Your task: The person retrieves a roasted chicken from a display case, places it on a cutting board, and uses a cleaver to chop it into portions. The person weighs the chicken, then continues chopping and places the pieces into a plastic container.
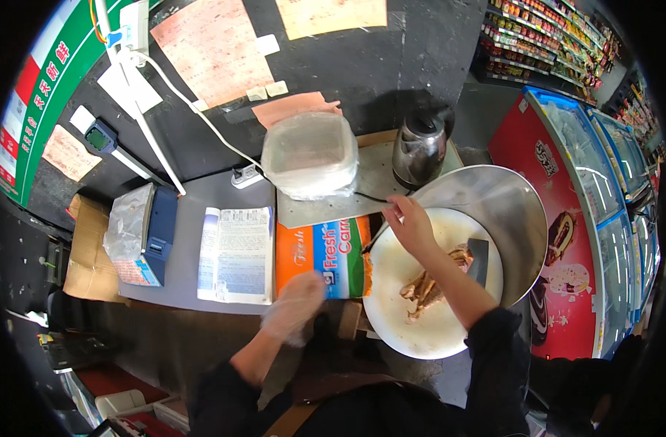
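Note:
My left hand [296,307], in a thin clear plastic glove, hangs in front of the counter edge near an orange, blue and green printed carton [333,247]; motion smears its fingers. Bare, my right hand [409,224] reaches over the far left rim of a round white chopping board [391,313]. Its fingers are bent and apart, with nothing visible in them. Browned pieces of cooked meat [422,291] lie on the board, partly hidden by my right forearm. Beside them on the right rests the dark blade of a cleaver [478,261].
A large steel basin wall [519,211] curves behind the board. Behind my hands stand a steel kettle [420,149] and a bag-wrapped plastic tub [311,156]. Leftward are an open book [235,255], a power strip [247,177] and a weighing scale [140,233]. A red chest freezer [548,182] stands right.

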Demonstrator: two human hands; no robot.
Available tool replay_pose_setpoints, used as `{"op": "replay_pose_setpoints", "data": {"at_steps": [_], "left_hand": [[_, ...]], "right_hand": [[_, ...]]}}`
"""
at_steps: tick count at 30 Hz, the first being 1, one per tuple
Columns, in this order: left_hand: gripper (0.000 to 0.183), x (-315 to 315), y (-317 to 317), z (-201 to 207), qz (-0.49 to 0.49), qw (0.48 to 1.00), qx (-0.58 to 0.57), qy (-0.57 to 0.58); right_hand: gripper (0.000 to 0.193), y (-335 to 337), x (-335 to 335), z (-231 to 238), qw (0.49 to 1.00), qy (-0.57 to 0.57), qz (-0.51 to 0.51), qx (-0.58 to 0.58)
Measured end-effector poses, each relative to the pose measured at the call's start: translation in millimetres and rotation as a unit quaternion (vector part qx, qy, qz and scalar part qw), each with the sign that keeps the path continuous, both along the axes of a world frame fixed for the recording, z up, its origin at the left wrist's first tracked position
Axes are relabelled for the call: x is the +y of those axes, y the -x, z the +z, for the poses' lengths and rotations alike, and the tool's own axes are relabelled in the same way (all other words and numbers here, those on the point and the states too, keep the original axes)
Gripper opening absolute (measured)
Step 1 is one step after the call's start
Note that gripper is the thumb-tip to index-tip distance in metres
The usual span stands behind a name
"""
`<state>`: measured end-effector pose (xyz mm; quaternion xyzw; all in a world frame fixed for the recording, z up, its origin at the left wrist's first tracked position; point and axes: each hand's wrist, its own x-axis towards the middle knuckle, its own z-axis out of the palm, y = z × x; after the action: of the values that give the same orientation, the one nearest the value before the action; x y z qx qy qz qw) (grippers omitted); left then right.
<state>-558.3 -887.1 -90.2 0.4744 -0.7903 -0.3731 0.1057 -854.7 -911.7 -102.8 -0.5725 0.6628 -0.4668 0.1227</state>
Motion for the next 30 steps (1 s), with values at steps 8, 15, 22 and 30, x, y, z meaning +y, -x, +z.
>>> {"op": "replay_pose_setpoints", "data": {"at_steps": [8,15,22,30], "left_hand": [[0.016,-17.4,-220.2,-11.9,0.405,0.904,0.105,-0.093],[0.013,-50.7,-292.6,-42.6,0.392,0.881,0.241,-0.108],[0.014,-75.7,-320.4,-41.6,0.405,0.868,0.266,-0.111],[0.016,-87.6,-308.1,-34.3,0.360,0.875,0.293,-0.135]], "right_hand": [[0.042,-19.4,-214.9,-15.7,0.975,-0.066,-0.208,0.047],[0.023,-29.1,-259.1,-24.5,0.907,-0.195,-0.360,0.099],[0.023,-52.6,-258.9,28.9,0.916,-0.205,-0.306,0.161],[0.035,-105.6,-246.2,99.9,0.897,-0.285,-0.259,0.216]]}}
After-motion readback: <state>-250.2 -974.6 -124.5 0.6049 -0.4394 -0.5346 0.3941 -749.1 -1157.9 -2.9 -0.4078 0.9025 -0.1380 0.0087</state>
